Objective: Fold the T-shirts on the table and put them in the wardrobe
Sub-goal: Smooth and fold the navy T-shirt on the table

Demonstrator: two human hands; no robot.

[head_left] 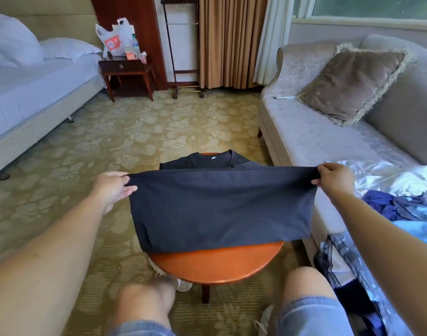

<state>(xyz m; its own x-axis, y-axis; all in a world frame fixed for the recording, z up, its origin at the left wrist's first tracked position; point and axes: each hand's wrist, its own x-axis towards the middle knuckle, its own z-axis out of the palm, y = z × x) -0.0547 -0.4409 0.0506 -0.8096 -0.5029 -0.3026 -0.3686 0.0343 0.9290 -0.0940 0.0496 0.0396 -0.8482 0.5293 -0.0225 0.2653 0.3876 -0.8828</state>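
A dark navy T-shirt (219, 209) lies over a small round orange-brown table (217, 263), its collar and label at the far side. Its near part is lifted and stretched flat between my hands. My left hand (113, 187) pinches the left corner of the raised edge. My right hand (333, 179) pinches the right corner. The raised edge hangs level above the table, and the cloth slopes down to the table's near side.
A grey sofa (311, 137) with a fringed cushion (353, 86) runs along the right; a pile of blue and white clothes (401, 207) lies on its near end. A bed (33, 93) stands at left, with a nightstand (127, 71) beyond it. My knees are under the table's near edge.
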